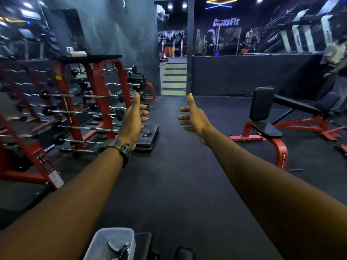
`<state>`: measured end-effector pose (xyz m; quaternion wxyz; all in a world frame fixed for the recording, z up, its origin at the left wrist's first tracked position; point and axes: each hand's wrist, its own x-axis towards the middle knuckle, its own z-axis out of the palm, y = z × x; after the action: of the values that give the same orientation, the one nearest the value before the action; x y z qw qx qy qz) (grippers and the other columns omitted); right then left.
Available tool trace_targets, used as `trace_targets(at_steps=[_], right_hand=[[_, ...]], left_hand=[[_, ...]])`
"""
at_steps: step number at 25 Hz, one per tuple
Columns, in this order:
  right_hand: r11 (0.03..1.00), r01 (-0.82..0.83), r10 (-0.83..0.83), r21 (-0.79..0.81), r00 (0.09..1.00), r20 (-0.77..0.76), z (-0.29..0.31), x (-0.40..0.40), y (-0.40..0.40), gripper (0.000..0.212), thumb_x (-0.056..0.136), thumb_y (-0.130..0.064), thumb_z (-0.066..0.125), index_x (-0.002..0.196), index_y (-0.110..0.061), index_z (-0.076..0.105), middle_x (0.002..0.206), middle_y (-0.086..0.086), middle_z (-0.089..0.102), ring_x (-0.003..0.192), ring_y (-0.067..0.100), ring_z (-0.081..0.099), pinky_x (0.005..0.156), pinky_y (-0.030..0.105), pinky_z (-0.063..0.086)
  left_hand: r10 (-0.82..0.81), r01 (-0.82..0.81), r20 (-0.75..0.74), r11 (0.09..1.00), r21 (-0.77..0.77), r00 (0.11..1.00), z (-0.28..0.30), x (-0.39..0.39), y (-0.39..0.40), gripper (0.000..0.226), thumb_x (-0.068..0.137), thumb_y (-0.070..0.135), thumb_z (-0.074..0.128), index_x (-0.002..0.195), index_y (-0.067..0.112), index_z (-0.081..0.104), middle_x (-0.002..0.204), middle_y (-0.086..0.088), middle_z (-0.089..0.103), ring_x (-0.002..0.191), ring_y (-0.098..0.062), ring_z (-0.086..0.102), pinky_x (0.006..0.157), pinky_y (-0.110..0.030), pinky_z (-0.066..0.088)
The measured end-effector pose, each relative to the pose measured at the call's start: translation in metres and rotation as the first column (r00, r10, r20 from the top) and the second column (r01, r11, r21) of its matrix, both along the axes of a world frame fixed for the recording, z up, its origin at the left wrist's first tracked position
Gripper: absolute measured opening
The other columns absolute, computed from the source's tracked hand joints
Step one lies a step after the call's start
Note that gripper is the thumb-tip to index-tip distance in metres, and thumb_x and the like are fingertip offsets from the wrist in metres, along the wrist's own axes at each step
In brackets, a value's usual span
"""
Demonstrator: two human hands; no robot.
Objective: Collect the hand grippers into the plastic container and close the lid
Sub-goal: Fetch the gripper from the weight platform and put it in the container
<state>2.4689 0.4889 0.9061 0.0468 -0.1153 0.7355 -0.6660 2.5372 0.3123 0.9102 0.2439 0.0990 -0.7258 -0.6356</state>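
Both forearms were bare all the way up to where the view cut them off, with no sleeve showing on either. The left arm carried 1 wristwatch (120, 149), a chunky black digital-style model with a thick, ridged resin strap and a blocky case sitting on the outside of the wrist. The left hand (132, 124) and the right hand (195, 119) were both ungloved, with no rings or bands that I could make out. The thumbnails were short and plain.
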Motion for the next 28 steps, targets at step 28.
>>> trace_targets(at_steps=[28], right_hand=[[0.955,-0.273,0.260,0.116,0.959,0.116,-0.052,-0.562,0.006,0.081,0.091,-0.076,0.023,0.131,-0.014,0.057,0.123,0.012,0.064,0.108,0.024,0.062,0.094,0.040,0.050]], left_hand=[[0.277,-0.286,0.090,0.952,0.106,0.957,-0.046,-0.521,0.013,0.072,0.099,0.069,0.021,0.122,0.014,0.062,0.124,-0.011,0.066,0.121,-0.033,0.061,0.107,-0.050,0.045]])
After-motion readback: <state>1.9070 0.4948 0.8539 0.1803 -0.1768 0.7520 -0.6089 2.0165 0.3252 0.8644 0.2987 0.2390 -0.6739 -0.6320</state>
